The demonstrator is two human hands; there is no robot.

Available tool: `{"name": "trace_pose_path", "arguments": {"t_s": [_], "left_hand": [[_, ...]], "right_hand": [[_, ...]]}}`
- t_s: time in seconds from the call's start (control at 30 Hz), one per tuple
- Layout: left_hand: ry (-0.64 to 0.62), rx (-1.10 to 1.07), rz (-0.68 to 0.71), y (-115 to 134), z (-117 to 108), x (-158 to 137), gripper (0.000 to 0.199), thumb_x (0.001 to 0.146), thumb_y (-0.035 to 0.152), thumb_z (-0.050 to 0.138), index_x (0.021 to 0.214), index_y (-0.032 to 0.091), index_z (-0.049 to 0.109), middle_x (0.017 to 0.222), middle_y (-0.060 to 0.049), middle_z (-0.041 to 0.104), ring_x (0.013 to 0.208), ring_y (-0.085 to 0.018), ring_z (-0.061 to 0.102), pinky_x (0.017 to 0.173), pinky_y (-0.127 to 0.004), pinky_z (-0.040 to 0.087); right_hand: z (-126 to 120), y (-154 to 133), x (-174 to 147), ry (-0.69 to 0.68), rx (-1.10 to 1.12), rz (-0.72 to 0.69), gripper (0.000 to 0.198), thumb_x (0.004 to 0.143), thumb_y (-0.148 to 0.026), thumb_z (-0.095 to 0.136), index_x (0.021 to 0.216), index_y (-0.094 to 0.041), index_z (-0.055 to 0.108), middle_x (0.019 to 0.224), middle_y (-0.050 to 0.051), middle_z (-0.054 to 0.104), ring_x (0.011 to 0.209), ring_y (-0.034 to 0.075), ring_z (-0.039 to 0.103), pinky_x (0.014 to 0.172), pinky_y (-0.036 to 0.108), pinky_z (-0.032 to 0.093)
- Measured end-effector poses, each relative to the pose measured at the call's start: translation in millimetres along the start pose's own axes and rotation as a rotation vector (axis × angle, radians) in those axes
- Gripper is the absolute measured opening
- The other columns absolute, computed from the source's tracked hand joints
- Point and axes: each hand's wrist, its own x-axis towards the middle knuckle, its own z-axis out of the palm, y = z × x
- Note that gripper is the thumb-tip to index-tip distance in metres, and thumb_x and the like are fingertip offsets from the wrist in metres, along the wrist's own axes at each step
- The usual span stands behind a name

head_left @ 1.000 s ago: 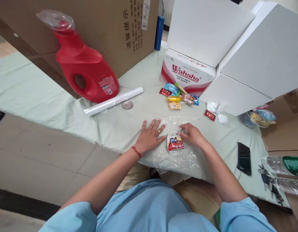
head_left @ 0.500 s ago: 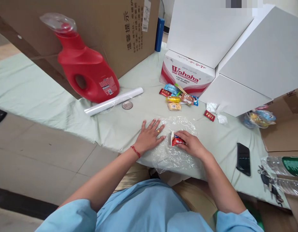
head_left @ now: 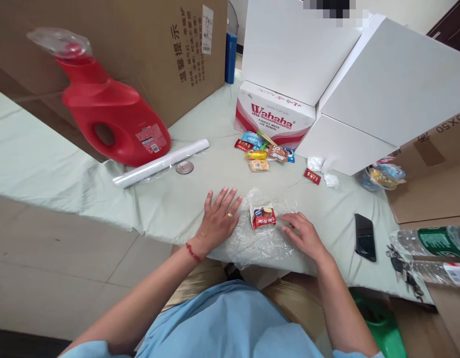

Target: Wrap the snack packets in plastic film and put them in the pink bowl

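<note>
A red and white wrapped snack [head_left: 263, 218] lies on a crinkled sheet of clear plastic film [head_left: 248, 247] at the table's front edge. To its right is my right hand [head_left: 303, 236], fingers apart and holding nothing, the fingertips just off the wrapper. My left hand [head_left: 219, 219] lies flat with spread fingers at the left edge of the film, palm down. Beyond the hands, a small pile of wrapped snacks [head_left: 257, 154] sits before the Wahaha carton [head_left: 274, 117].
A white film roll [head_left: 160, 163] and a round metal disc [head_left: 184, 167] lie left, by a red jug [head_left: 114, 114]. On the right are a small red packet [head_left: 312, 176], a phone [head_left: 365, 237], keys [head_left: 403, 268], plastic bottles [head_left: 431, 241] and a tub of snacks [head_left: 381, 176].
My right hand has let go of the red snack and drawn back to the right. The snack now rests on the film. The whole view has shifted somewhat.
</note>
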Motion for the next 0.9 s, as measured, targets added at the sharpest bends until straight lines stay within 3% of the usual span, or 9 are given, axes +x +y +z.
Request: {"name": "trace_pose_path", "arguments": {"t_s": [0.13, 0.27, 0.4, 0.47, 0.53, 0.63, 0.7, 0.8, 0.9], "left_hand": [[-0.041, -0.032, 0.13, 4.1, -5.1, -14.6, 0.053, 0.099, 0.013, 0.053, 0.144, 0.04, 0.062, 0.16, -0.003, 0.057, 0.159, -0.027, 0.038, 0.133, -0.067, -0.004], [-0.096, -0.064, -0.166, -0.9, -0.4, -11.0, 0.033, 0.104, 0.025, 0.049, 0.127, 0.026, 0.072, 0.158, -0.014, 0.058, 0.155, -0.036, 0.044, 0.127, -0.075, 0.02], [-0.037, -0.116, -0.391, -1.2, 6.1, 0.7, 0.037, 0.103, 0.035, 0.051, 0.129, 0.017, 0.07, 0.15, -0.023, 0.061, 0.148, -0.038, 0.051, 0.119, -0.065, 0.042], [0.039, -0.089, -0.362, 3.8, 5.0, 4.0, 0.041, 0.101, 0.032, 0.055, 0.137, 0.016, 0.066, 0.156, -0.023, 0.055, 0.155, -0.037, 0.042, 0.124, -0.063, 0.037], [0.064, -0.049, -0.223, 10.2, 1.1, 5.0, 0.044, 0.099, 0.021, 0.056, 0.142, 0.024, 0.064, 0.163, -0.016, 0.051, 0.162, -0.034, 0.031, 0.131, -0.065, 0.02], [-0.051, -0.077, 0.079, 15.8, -5.6, 4.3, 0.05, 0.095, 0.006, 0.052, 0.13, 0.037, 0.071, 0.159, -0.002, 0.06, 0.162, -0.026, 0.033, 0.134, -0.064, 0.0], [-0.158, -0.149, 0.193, 13.9, -8.7, 3.5, 0.046, 0.093, 0.003, 0.05, 0.114, 0.034, 0.077, 0.149, 0.001, 0.068, 0.159, -0.025, 0.038, 0.134, -0.063, -0.003], [-0.282, -0.288, 0.145, 3.3, -12.1, 3.1, 0.035, 0.089, 0.006, 0.05, 0.09, 0.028, 0.077, 0.131, 0.0, 0.078, 0.154, -0.028, 0.047, 0.133, -0.068, -0.005], [-0.392, -0.506, -0.047, -9.0, -14.6, 5.2, 0.027, 0.088, 0.017, 0.05, 0.072, 0.024, 0.069, 0.121, -0.002, 0.081, 0.15, -0.029, 0.051, 0.132, -0.069, 0.001]], "right_hand": [[0.0, 1.6, -49.9, -0.013, 0.023, 0.027, 0.035, 0.103, -0.036, 0.068, 0.137, -0.031, 0.07, 0.137, 0.011, 0.071, 0.125, 0.029, 0.066, 0.104, 0.05, 0.058], [11.6, -7.2, -77.4, 0.037, 0.008, 0.082, 0.042, 0.1, -0.039, 0.072, 0.141, -0.032, 0.068, 0.15, 0.011, 0.063, 0.134, 0.03, 0.061, 0.109, 0.052, 0.055], [13.0, -18.7, -70.6, 0.125, 0.061, 0.104, 0.028, 0.104, -0.032, 0.065, 0.131, -0.03, 0.073, 0.137, 0.01, 0.071, 0.125, 0.027, 0.066, 0.105, 0.047, 0.057], [8.8, -22.1, -56.2, 0.169, 0.088, 0.108, 0.023, 0.107, -0.027, 0.059, 0.123, -0.029, 0.075, 0.119, 0.008, 0.077, 0.11, 0.025, 0.07, 0.095, 0.043, 0.059], [5.5, -23.3, -36.3, 0.201, 0.079, 0.085, 0.023, 0.108, -0.024, 0.055, 0.119, -0.029, 0.075, 0.107, 0.007, 0.078, 0.1, 0.024, 0.071, 0.089, 0.042, 0.059], [9.6, -21.1, -2.3, 0.163, 0.026, 0.007, 0.025, 0.107, -0.023, 0.056, 0.124, -0.029, 0.074, 0.114, 0.008, 0.077, 0.107, 0.027, 0.068, 0.095, 0.046, 0.058], [18.9, -17.0, 16.9, 0.066, -0.007, -0.037, 0.03, 0.104, -0.022, 0.061, 0.131, -0.03, 0.072, 0.126, 0.009, 0.074, 0.116, 0.029, 0.065, 0.101, 0.05, 0.056], [35.6, -8.6, 31.8, -0.039, -0.033, -0.043, 0.046, 0.097, -0.019, 0.071, 0.141, -0.03, 0.066, 0.138, 0.011, 0.067, 0.125, 0.031, 0.059, 0.107, 0.054, 0.054], [45.6, -0.4, 30.1, -0.019, 0.019, -0.006, 0.054, 0.095, -0.017, 0.072, 0.147, -0.031, 0.062, 0.143, 0.012, 0.062, 0.13, 0.031, 0.056, 0.111, 0.056, 0.052]]}}
